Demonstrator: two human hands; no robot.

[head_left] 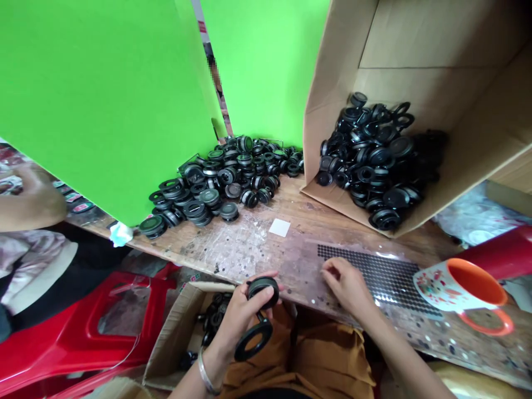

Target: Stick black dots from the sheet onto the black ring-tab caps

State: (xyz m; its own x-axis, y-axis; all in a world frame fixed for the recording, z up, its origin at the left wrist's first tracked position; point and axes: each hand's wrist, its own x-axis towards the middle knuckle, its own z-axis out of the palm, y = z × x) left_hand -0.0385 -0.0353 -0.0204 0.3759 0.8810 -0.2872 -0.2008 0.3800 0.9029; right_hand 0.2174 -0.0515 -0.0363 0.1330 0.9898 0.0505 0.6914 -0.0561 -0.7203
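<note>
- Nearest the camera, the left wrist is circled by a bangle (204,372); beyond it, a black piece (266,328) is held in the left hand (249,307), the thumb laid on its puck and its open ring hanging below, in front of the table edge.
- The right hand (348,285) is held narrow, fingers curled and tips close together, at the left end of the dot sheet (374,271); whether the tips meet or a dot is gripped cannot be told.
- For work at the sheet, a dot is probably best taken by its rim, with light fingertip contact, so that its neighbours are not disturbed.
- The piece should be kept steady and the puck's face left uncovered by the thumb wherever access is needed.
- The sheet should be kept flat; its right end is crowded by a mug (436,285), which could be knocked.
- A white card (279,227) is seen on the table (233,249), between the hands and a pile (245,172) of similar pieces.
- More pieces are held in a large carton (415,39) at right and a lower carton (166,338) by the left forearm.
</note>
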